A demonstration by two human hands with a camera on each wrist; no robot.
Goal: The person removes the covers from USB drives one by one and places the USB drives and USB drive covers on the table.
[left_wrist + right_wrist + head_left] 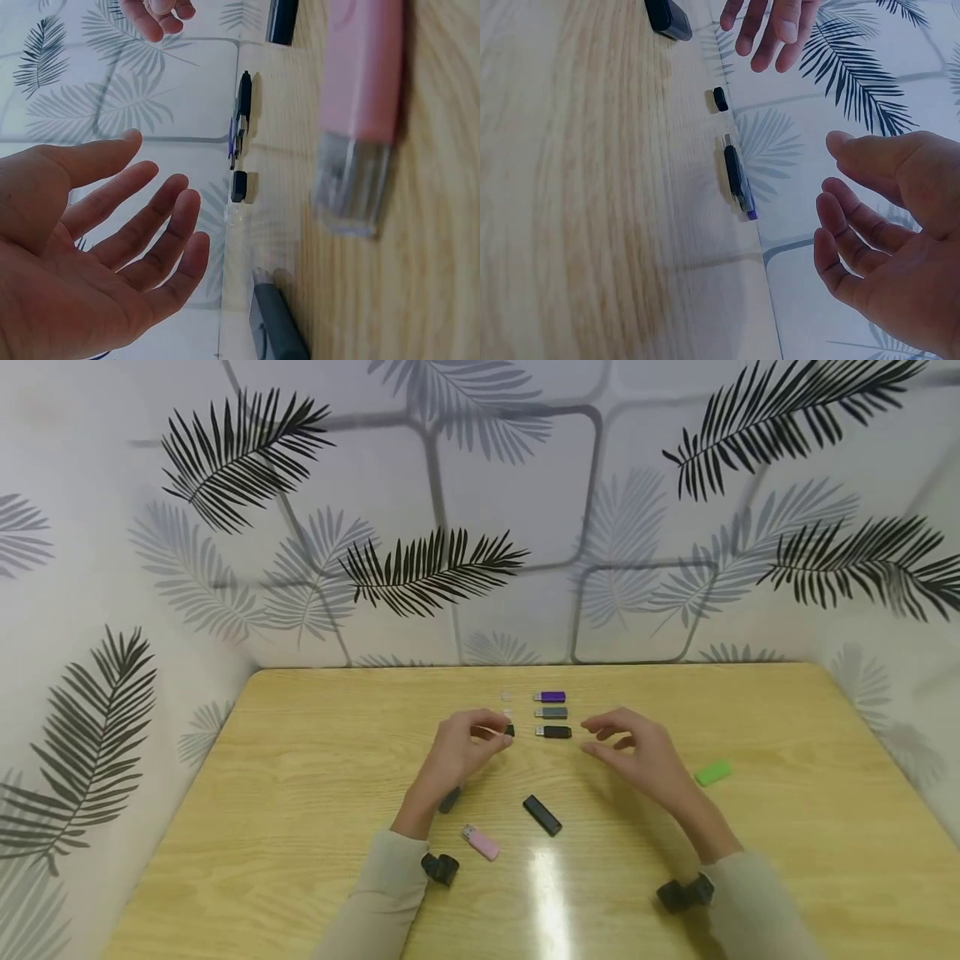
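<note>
My left hand (468, 745) hovers over the table with relaxed, parted fingers. Its fingertips overlap a small black cap (511, 730) in the head view, but the left wrist view shows that cap (239, 187) lying on the table, apart from the fingers. My right hand (633, 750), also loosely spread and holding nothing, is raised just right of a black USB flash drive (553, 732). Behind that drive lie a grey USB flash drive (551, 713) and a purple USB flash drive (550, 697), lined up with metal plugs facing left. Faint clear caps (506, 697) sit left of them.
Nearer me lie a pink USB flash drive (481, 842), a black stick-shaped drive (542, 815) and a dark grey drive (449, 800) partly hidden by my left wrist. A green drive (713, 773) lies right of my right forearm. A leaf-patterned wall covering (510, 610) borders the table's far edge.
</note>
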